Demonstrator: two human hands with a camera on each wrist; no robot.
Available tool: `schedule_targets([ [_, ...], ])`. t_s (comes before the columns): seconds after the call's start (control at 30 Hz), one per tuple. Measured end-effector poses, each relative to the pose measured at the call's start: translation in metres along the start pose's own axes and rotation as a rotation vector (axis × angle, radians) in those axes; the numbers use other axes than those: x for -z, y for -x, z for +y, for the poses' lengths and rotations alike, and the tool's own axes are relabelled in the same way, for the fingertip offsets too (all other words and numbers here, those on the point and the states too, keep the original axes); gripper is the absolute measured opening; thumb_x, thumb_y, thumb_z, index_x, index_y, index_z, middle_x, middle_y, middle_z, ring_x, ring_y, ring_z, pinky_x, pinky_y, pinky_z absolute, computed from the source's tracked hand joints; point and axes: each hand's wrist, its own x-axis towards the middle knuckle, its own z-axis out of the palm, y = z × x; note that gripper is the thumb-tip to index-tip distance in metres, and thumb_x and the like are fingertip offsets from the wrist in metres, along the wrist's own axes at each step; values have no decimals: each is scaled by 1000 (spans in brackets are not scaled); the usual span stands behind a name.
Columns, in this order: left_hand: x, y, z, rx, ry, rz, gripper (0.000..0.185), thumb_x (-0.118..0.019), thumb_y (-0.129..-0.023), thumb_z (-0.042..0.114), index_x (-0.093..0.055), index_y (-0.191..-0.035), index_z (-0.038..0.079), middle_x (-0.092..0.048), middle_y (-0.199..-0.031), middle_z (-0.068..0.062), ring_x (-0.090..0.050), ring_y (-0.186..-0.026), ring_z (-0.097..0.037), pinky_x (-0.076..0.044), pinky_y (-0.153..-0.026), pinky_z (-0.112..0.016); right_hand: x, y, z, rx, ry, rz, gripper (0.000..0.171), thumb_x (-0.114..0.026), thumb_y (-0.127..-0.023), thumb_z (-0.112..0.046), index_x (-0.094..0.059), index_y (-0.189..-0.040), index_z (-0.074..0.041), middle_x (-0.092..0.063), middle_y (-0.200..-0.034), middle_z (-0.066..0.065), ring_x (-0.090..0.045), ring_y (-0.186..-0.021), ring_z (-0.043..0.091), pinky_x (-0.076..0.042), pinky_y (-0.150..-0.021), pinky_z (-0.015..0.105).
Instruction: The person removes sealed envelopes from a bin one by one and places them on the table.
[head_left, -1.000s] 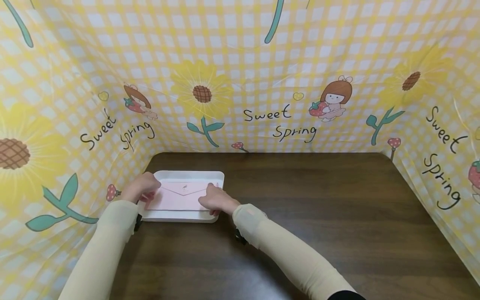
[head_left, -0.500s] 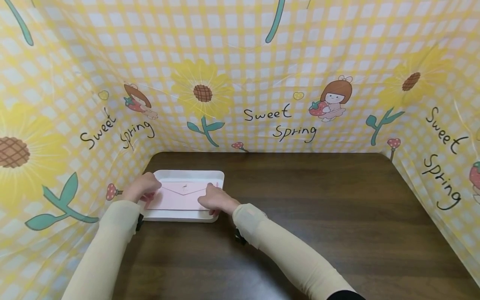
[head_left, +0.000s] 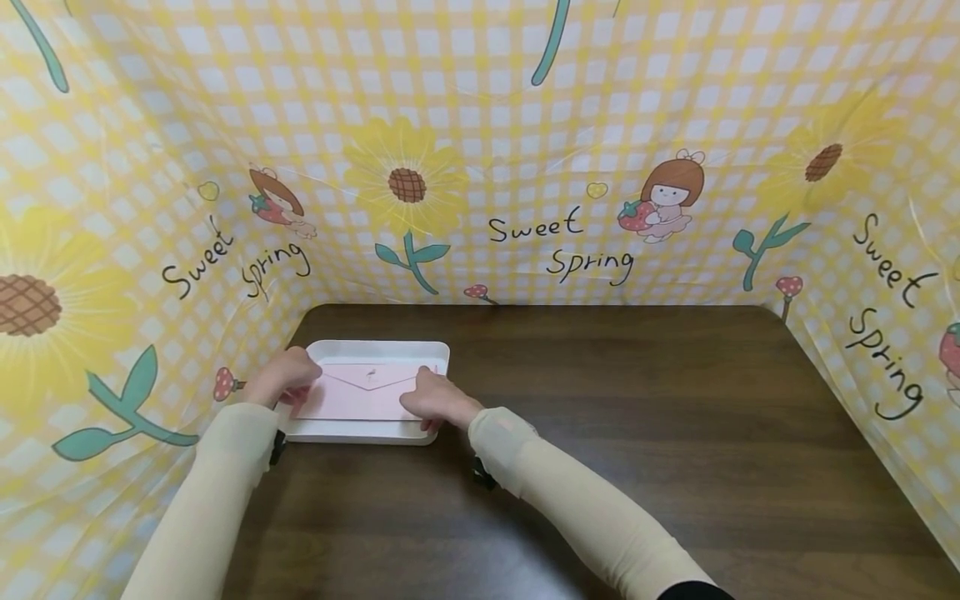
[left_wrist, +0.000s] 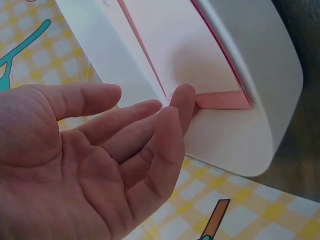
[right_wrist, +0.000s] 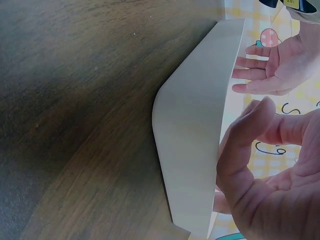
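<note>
A pink envelope (head_left: 352,402) with a pointed flap and a small bird print lies in a white tray (head_left: 352,432) on the left of the table. My left hand (head_left: 285,375) is at the envelope's left end. In the left wrist view its fingers (left_wrist: 170,135) bend loosely by the envelope's end fold, and the thumb stands apart. My right hand (head_left: 435,395) is over the envelope's right end. The right wrist view shows its fingers (right_wrist: 235,160) bent beside the tray wall, which hides where some of them touch.
The dark wooden table (head_left: 637,433) extends right and in front of the tray. A yellow checked cloth (head_left: 525,150) with flower prints rises behind and at both sides, close to the tray's left end.
My right hand has shifted very slightly to the right. The left hand, envelope and tray have hardly moved.
</note>
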Motion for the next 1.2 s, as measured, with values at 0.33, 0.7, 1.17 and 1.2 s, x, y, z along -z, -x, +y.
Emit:
schedule_targets([
  [0.33,-1,-9,3,-52,-54,-3,28,-46,-94,9,-64,-80,-8,-66,-69,-17,-61,-54,-20,-49,-52,-27,5,-1,-1,9,9,3,47,-57,-101,-16,-45,-141,6,-59,-91,15,-60,-49,20,-63,-69,48],
  [0.7,11,-2,15,-51,-29,7,25,-47,-96,8,-61,-80,-5,-65,-72,-17,-63,-58,-22,-51,-55,-29,13,-1,-7,26,-41,-3,38,-58,-101,-18,-46,-131,3,-57,-95,15,-60,-54,21,-63,-73,51],
  [1.17,-1,-6,0,-18,16,19,27,-49,-95,11,-64,-81,-7,-64,-72,-15,-58,-58,-21,-51,-57,-29,3,-1,-3,-18,4,-4,51,-61,-101,-20,-43,-144,2,-57,-94,14,-56,-52,20,-61,-55,38],
  [1.2,-2,-5,-1,-18,15,20,28,-49,-95,11,-64,-81,-7,-64,-72,-15,-58,-58,-21,-51,-57,-29,2,-1,-3,-18,4,-7,52,-61,-101,-20,-43,-145,2,-57,-94,14,-56,-52,20,-61,-55,38],
])
